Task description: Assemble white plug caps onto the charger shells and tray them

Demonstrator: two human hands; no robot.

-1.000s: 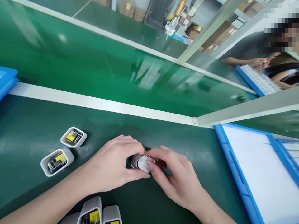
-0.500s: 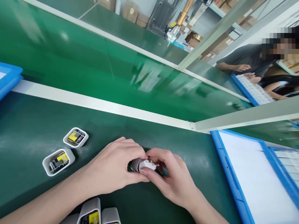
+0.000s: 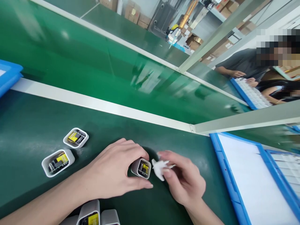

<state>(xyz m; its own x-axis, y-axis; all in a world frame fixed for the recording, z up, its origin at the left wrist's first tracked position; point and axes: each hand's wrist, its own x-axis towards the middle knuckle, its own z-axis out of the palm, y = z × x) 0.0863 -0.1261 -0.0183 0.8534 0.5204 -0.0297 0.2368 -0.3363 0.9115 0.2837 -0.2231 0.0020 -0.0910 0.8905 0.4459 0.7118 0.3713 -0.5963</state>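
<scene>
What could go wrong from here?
The right hand pinches the white plug piece near its pins; it might slip. The open housing in the left hand shows its inner parts, which could get knocked. The left forearm passes close by another housing and might nudge it.

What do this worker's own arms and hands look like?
The left hand and right hand are human and gloveless, with no ring showing on the visible fingers. The left forearm and right forearm are bare as far as they show: no sleeve, watch, bracelet, cable or marking in view.
</scene>
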